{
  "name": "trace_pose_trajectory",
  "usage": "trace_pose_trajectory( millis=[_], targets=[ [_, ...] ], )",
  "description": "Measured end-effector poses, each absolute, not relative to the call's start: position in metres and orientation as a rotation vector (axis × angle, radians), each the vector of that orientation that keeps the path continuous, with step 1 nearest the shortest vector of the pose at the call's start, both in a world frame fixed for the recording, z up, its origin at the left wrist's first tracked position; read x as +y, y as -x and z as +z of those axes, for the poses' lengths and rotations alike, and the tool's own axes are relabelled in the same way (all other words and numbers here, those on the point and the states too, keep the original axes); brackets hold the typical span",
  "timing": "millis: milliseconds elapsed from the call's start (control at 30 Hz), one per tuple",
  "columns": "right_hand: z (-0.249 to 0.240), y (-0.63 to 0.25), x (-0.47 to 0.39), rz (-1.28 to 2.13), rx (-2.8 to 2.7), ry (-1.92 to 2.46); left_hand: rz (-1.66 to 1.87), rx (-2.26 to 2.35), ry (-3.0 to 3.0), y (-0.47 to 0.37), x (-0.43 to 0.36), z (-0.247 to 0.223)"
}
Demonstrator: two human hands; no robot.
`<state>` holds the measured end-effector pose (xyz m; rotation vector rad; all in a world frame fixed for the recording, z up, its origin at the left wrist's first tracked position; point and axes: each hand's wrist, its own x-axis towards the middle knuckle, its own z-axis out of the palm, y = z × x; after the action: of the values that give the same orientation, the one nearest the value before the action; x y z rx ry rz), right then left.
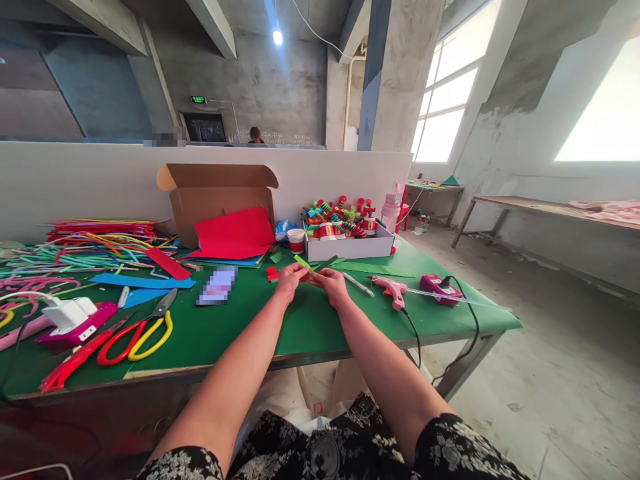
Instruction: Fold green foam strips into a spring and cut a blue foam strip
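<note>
Working over the green tabletop (285,337), we pinch a light green strip (301,261) between the two hands: our left hand (291,281) has thumb and fingers pressed together on it, while our right hand (332,283) seems, at this small size, to be closed on its other end. Our forearms (250,343) cross the table's front edge, and a stretch of green surface shows between them. On the left, a blurred flat rectangle (216,285) lies near our wrist, with the scissors (159,311) farther off, their handles toward the front edge. On the right, a white stick (359,285) lies just beside our hand, then the pink glue gun (394,291), its cord (413,328) hanging over the front edge and a clear rod (463,300) running toward the table's right edge, past a magenta socket (440,293). Beyond the hands, a white box (350,251) of colourful figures (345,225) and a paper cup (297,241) border the space, before a white partition (345,175). Label-like marks on the figures, pale script (295,139) on the concrete wall (283,87) and a lit green sign (199,100) are all too small to read.
</note>
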<state>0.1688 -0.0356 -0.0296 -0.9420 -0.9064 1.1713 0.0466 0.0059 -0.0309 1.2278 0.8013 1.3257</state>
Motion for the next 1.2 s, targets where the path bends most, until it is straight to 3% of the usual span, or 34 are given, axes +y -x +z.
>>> trace_pose_trajectory(
  millis=[833, 1067, 1200],
  targets=[
    [-0.035, -0.17, -0.034, 1.183, -0.865, 0.977, 1.72, 0.862, -0.938, -0.023, 0.024, -0.029],
    [-0.035, -0.173, -0.029, 1.154, -0.777, 0.938, 1.281, 0.779, -1.169, -0.041, 0.01, -0.031],
    [-0.033, -0.17, -0.031, 1.178, -0.785, 0.931, 1.242, 0.748, -1.213, -0.047, 0.005, -0.033]
  ],
)
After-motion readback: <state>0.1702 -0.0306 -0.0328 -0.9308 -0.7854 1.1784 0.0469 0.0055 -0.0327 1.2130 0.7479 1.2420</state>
